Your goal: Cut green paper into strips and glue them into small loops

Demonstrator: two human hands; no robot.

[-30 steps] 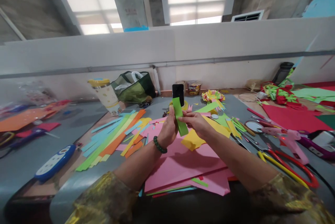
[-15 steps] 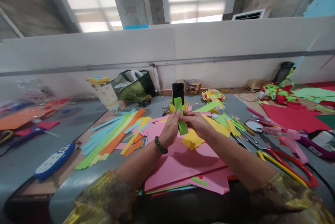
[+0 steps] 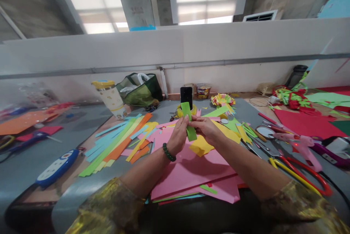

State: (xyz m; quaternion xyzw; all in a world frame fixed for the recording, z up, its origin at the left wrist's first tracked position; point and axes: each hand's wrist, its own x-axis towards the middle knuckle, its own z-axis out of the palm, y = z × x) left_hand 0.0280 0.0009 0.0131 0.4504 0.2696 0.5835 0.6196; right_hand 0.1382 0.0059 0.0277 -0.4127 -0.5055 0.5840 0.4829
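Several cut strips (image 3: 121, 141), blue, green, yellow and orange, fan out on the bench (image 3: 82, 115) to your left. Tumbler (image 3: 111, 100) beyond them: yellow lid on, contents hidden. Next, the bag (image 3: 142, 93), open-topped, something white showing in its mouth; the rest can't be made out.

Centre: your left hand (image 3: 178, 134) pinches the green strip (image 3: 186, 110), upright above the pink sheets (image 3: 188, 179). Strip is cut and looks bent over; can't tell whether its ends are joined. Tub (image 3: 202, 91) behind, printed side towards you, inside not visible. Your right hand (image 3: 205, 128) pinches the strip's near edge, fingertips close to your left.

Right: rosette (image 3: 222, 99) at the back looks formed; the fanned strips lie loose and flat, apparently unworked. Dark bottle (image 3: 296, 75) farther right, standing by the wall, contents unseen.
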